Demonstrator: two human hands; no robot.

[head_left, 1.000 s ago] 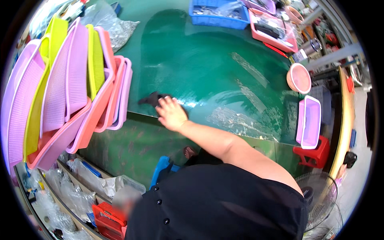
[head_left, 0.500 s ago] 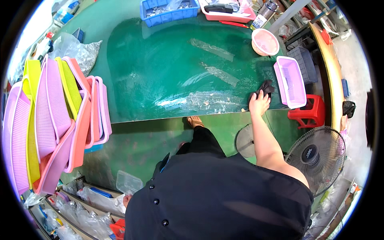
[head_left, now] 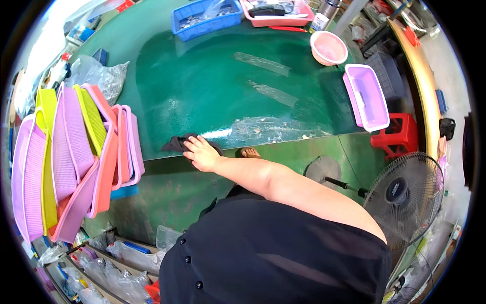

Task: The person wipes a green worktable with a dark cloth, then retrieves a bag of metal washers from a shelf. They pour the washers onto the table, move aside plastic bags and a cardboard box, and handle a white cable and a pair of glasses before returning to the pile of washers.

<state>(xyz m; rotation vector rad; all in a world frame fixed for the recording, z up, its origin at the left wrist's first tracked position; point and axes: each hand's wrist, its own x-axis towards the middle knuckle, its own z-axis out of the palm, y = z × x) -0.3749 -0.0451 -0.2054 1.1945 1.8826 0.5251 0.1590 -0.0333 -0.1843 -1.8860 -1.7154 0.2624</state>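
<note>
My right arm reaches across to the left, and my right hand (head_left: 202, 154) is on a crumpled black cloth (head_left: 177, 144) at the front edge of the green table (head_left: 192, 96). The fingers curve over the cloth and press it to the wet, shiny tabletop, while part of it hangs past the edge under the hand. Strips of clear tape (head_left: 261, 64) cling to the surface farther back, and a larger scuffed patch (head_left: 273, 127) lies right of the hand. My left hand is out of sight.
Nested colourful plastic baskets (head_left: 68, 142) stand at left. A purple basket (head_left: 382, 121) and a pink bowl (head_left: 329, 63) sit on the right, near a red stool (head_left: 397, 144) and a fan (head_left: 402, 192). A blue bin (head_left: 207, 29) and pink tray (head_left: 277, 22) are at the back.
My right hand has swept the black cloth along the front edge from the right end to the left. My left hand, partly visible low at left before, has gone out of view.
</note>
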